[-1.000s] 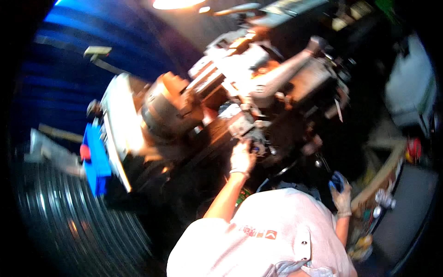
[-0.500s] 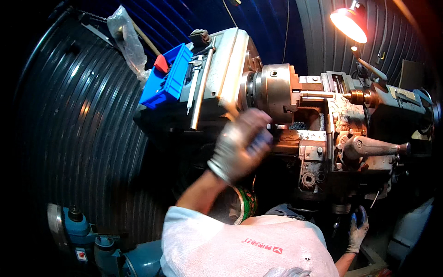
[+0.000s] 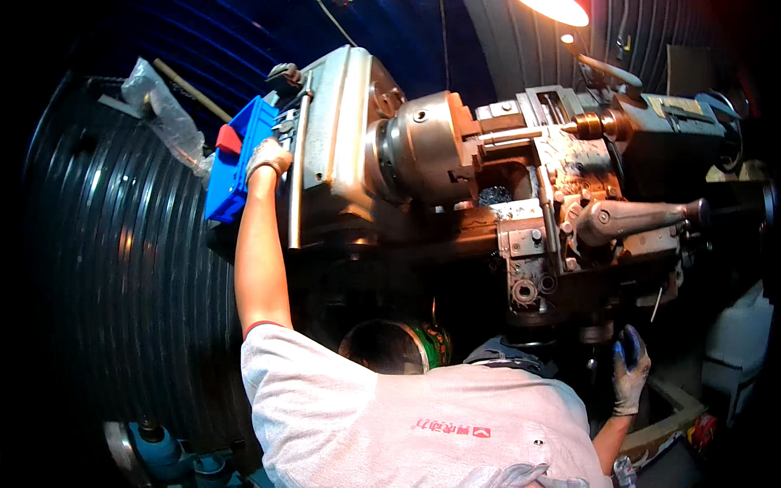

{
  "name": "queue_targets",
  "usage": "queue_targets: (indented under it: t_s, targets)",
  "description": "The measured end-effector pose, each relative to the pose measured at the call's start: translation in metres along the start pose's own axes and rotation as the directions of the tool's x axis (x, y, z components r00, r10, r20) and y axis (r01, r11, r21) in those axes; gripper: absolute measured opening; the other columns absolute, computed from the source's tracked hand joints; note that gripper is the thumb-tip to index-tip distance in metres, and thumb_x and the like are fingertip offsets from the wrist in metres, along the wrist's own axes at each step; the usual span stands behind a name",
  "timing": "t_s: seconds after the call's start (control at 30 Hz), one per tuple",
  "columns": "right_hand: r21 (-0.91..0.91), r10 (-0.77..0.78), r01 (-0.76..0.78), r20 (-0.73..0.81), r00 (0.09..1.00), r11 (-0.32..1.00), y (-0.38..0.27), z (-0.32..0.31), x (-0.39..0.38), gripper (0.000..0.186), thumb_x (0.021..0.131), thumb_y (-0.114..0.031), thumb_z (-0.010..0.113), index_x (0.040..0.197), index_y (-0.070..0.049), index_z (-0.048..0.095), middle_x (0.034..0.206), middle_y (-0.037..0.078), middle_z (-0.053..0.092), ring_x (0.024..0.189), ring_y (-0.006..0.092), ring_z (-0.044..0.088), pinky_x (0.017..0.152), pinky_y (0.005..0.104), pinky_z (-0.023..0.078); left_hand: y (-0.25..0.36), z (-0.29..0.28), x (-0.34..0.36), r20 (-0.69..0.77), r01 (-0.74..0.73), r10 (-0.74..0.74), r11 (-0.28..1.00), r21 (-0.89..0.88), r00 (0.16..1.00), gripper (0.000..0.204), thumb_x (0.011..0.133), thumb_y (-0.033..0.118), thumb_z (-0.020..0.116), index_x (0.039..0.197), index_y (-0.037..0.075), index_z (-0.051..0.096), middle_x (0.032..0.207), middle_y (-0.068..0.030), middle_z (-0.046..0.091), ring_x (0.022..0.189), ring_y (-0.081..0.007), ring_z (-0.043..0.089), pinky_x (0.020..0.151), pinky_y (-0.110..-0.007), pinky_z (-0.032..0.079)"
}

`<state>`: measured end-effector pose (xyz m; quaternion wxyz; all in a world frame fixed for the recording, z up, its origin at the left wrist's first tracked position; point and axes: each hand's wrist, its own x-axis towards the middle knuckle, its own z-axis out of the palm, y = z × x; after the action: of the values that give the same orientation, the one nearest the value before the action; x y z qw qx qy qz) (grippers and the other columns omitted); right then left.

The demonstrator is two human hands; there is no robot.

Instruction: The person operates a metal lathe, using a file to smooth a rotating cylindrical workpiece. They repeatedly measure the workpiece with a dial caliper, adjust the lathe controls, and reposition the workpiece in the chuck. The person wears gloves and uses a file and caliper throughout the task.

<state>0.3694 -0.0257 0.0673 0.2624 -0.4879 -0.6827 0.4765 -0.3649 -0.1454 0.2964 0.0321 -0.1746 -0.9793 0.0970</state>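
My left hand, in a pale work glove, reaches far up to the top of the lathe's headstock. Its fingers are curled round a vernier caliper, whose jaw end shows beyond the glove; the rest is partly hidden. Just left of the hand stands a blue plastic bin with a red piece in it. A long metal rod lies to the right. Low at the right, my right hand, gloved with blue fingertips, has its fingers stretched upward beside the carriage's lower handle, holding nothing I can see.
The lathe chuck grips a slim shaft that reaches the tailstock centre. A big lever sits on the tool post. A lit lamp hangs above. A green drum stands below, a white container at right.
My left hand has swung up and left from in front of the chuck to the caliper on the headstock. My right hand stays low by the carriage. The view has shifted.
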Motion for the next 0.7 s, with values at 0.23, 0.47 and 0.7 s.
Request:
queue_targets:
  t_s: [0.23,0.47,0.7]
  targets:
    - [-0.083,-0.007,0.007,0.004,1.0,0.997,-0.002,0.001,-0.013,0.046,0.092,-0.022,0.069,0.129,0.005,0.059,0.122,0.018,0.066,0.111,0.0254,0.064,0.098,0.0363,0.049,-0.028,0.025,0.027,-0.251,-0.064,0.0,0.967,-0.246,0.968,0.036,0.072,0.021,0.069,0.095,-0.007,0.072,0.101,-0.0317,0.069,0.098,-0.0439,0.069,0.086,-0.047,0.053]
    - [0.037,-0.081,0.081,0.008,0.997,0.996,-0.008,-0.01,-0.001,0.043,0.091,-0.02,0.071,0.127,0.003,0.061,0.122,0.016,0.066,0.112,0.0254,0.065,0.099,0.0356,0.05,-0.067,0.003,0.0,-0.525,-0.294,-0.078,0.754,-0.587,0.848,0.039,0.085,0.023,0.07,0.116,0.001,0.062,0.094,-0.013,0.069,0.086,-0.0273,0.067,0.08,-0.038,0.054]
    - [0.16,-0.686,0.668,0.12,0.717,0.727,-0.141,0.014,0.052,0.054,0.09,-0.017,0.071,0.138,-0.003,0.052,0.117,0.02,0.067,0.107,0.033,0.068,0.092,0.0408,0.056,0.089,0.013,-0.245,-0.318,-0.071,0.416,-0.51,-0.857,0.852,0.028,0.097,0.016,0.062,0.123,0.005,0.058,0.097,-0.0059,0.063,0.088,-0.0167,0.062,0.078,-0.028,0.051]
